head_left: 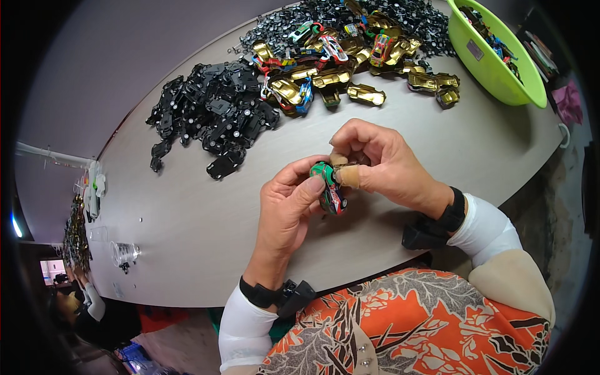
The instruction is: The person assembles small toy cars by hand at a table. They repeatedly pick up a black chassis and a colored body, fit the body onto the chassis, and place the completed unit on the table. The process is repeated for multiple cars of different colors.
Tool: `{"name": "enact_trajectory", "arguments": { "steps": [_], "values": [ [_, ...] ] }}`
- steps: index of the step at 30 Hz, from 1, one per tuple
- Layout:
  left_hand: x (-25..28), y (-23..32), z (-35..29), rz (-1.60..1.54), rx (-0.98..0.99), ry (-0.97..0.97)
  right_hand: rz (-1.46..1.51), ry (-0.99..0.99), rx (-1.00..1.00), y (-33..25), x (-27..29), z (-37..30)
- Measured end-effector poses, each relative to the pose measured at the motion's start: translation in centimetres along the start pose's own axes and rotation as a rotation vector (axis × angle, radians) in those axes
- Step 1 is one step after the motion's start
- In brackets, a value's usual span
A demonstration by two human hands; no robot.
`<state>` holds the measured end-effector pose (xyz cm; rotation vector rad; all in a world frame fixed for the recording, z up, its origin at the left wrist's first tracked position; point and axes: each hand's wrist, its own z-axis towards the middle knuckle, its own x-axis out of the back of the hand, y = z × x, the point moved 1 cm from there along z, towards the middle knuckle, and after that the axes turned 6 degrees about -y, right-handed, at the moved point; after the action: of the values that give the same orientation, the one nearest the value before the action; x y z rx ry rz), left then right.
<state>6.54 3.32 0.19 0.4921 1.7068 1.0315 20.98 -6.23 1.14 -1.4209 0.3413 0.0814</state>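
Observation:
A small green toy car (332, 199) with red and white markings is gripped between the thumb and fingers of my left hand (282, 206), above the table. My right hand (397, 164) is closed at the car's far end, its thumb and forefinger wrapped in tan tape and pinched together against the car's edge. Whatever lies between those fingertips is too small and covered to make out. Beyond my hands lie a heap of black toy car bases (219, 103) and a heap of toy car body shells (331, 76), many showing gold insides.
Small dark and silver parts (275, 28) are heaped at the far edge. A lime-green basin (531, 87) holding more toy cars stands at the far right. Clear plastic cups (125, 252) stand at the left. Another person (94, 306) works at the table's left end.

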Motion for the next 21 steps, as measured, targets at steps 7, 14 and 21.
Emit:
{"name": "enact_trajectory", "arguments": {
  "steps": [7, 14, 21],
  "values": [
    [0.3, -0.5, 0.0, 0.182, -0.256, -0.02, -0.048, -0.009, 0.027, -0.8, -0.2, -0.3],
    [-0.2, 0.0, -0.6, 0.274, -0.194, 0.016, -0.196, -0.002, 0.1, -0.6, -0.9, -0.6],
    [-0.2, -0.1, -0.7, 0.257, -0.269, -0.004, -0.247, -0.02, 0.147, -0.8, -1.2, -0.7]
  ]
}}
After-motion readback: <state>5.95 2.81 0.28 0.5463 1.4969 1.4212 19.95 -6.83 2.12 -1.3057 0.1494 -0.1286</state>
